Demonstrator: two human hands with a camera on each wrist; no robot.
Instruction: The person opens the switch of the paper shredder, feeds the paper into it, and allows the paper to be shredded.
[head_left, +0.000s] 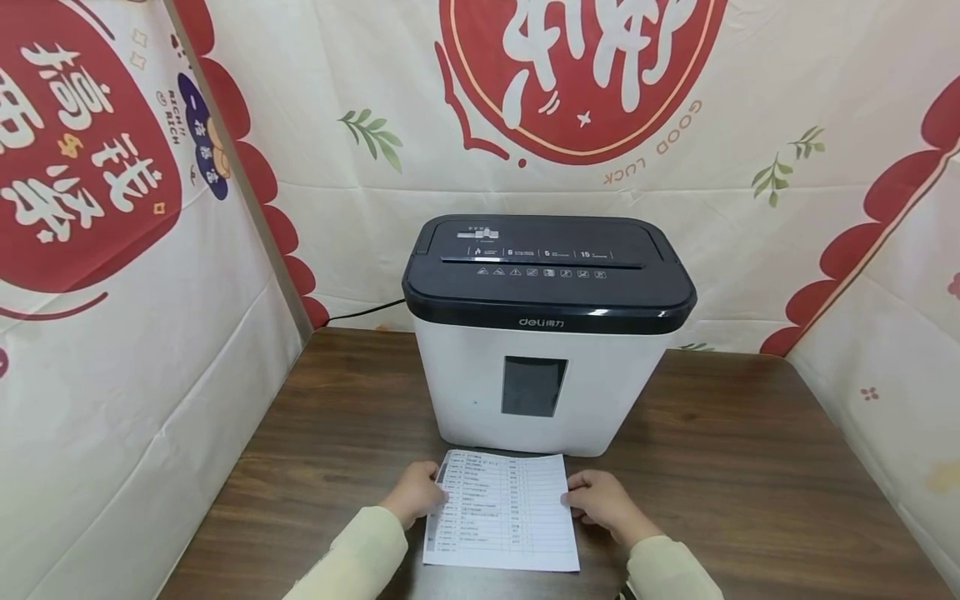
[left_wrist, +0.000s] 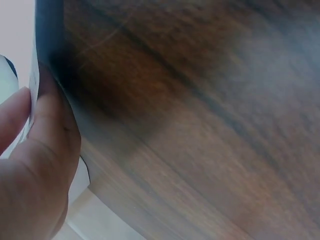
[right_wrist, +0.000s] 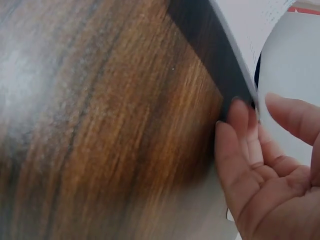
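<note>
A printed paper (head_left: pixel 498 512) with table rows lies in front of the shredder in the head view; whether it is one sheet or several, I cannot tell. My left hand (head_left: pixel 418 493) pinches its left edge, thumb on top and fingers underneath. At the right edge, my right hand (head_left: pixel 603 504) holds the paper between thumb and fingers. The right wrist view shows the paper's edge (right_wrist: pixel 235 45) raised off the table, running down between the thumb and fingers of that hand (right_wrist: pixel 280 175). In the left wrist view, the hand (left_wrist: pixel 42 140) has the paper's edge between thumb and fingers.
A white paper shredder (head_left: pixel 457 383) with a black top stands just behind the paper. Its feed slot (head_left: pixel 543 262) runs across the lid. A black cord (head_left: pixel 367 312) leads off to the left. The brown wooden table (head_left: pixel 750 467) is bordered by printed cloth walls (head_left: pixel 315 225).
</note>
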